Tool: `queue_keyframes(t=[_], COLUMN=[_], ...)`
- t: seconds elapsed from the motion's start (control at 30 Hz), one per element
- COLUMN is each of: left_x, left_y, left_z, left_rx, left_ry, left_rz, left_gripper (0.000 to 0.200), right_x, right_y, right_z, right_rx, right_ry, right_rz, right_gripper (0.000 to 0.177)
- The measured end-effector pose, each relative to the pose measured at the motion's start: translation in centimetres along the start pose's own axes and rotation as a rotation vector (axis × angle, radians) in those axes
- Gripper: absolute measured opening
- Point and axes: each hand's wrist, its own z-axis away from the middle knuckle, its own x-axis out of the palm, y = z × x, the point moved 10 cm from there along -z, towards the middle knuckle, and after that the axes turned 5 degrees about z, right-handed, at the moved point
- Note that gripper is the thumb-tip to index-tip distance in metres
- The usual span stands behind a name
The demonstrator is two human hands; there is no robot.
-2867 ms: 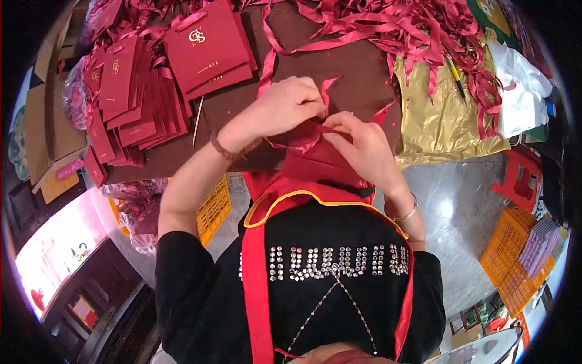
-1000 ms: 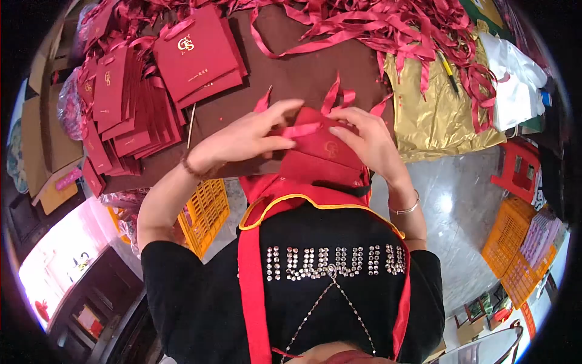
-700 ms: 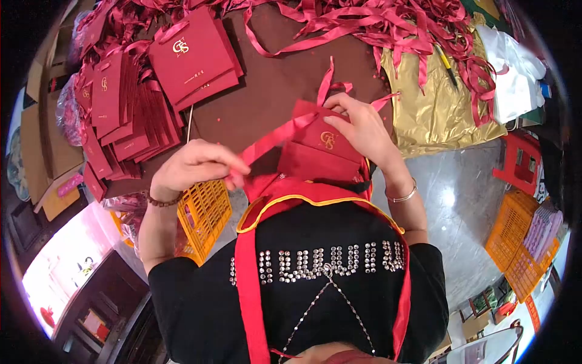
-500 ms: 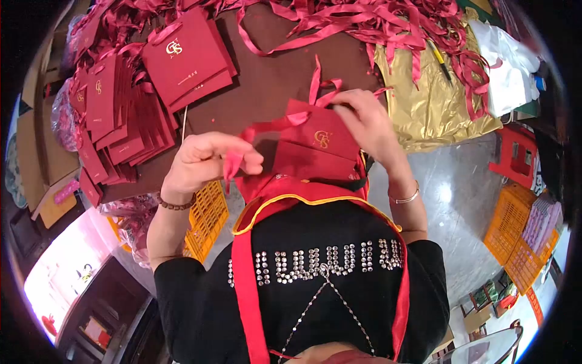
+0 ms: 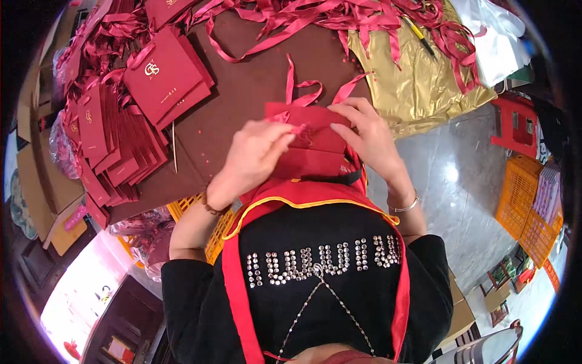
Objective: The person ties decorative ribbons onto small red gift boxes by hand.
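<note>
A small dark red paper gift bag [image 5: 309,118] with a gold logo lies at the near edge of the brown table [image 5: 242,91]. My left hand [image 5: 257,155] grips its left side, fingers pinching a red ribbon end at the bag's top. My right hand [image 5: 367,136] holds the bag's right side, fingers on its upper edge. Red ribbon handles [image 5: 300,88] stick up from the bag's far edge. A second flat red bag [image 5: 306,164] lies under it, close to my body.
A fanned pile of finished red bags [image 5: 130,115] covers the table's left. Loose red ribbons [image 5: 339,15] heap along the far edge. Gold foil sheet [image 5: 418,73] with a yellow pen [image 5: 418,30] lies right. Orange crates [image 5: 524,194] stand on the floor, another crate [image 5: 212,233] under the table.
My left hand, which had pulled a ribbon out to the left, has come back to the bag and now pinches at its top. The right hand stays on the bag.
</note>
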Motion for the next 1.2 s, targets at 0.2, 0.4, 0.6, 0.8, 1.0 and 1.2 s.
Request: queue_keyframes(t=[0.2,0.4,0.6,0.8,1.0,1.2], left_x=[4.4,4.8,4.2,3.3,2.6,2.3], left_y=[-2.0,-1.6,-1.1,-0.4,0.1,1.3], left_z=[-0.1,-0.3,-0.1,0.0,-0.3,-0.6], left_rx=[-0.259,-0.178,-0.042,-0.016,0.055,0.117], left_ry=[-0.086,-0.119,-0.011,0.160,0.295,0.362], left_rz=[0.251,0.144,0.103,0.042,-0.082,-0.154], left_gripper=[0.016,0.016,0.013,0.009,0.007,0.008], right_x=[0.3,0.0,0.6,1.0,1.1,3.6], right_y=[-0.7,-0.2,2.0,1.4,0.9,2.4], right_z=[0.8,0.6,-0.3,-0.7,-0.5,-1.3], right_rx=[-0.003,0.021,0.018,0.064,-0.092,0.126], right_ry=[0.098,0.120,-0.022,-0.145,-0.125,-0.289], right_rz=[0.115,0.070,-0.152,-0.243,-0.226,-0.478], right_gripper=[0.032,0.028,0.023,0.017,0.017,0.015])
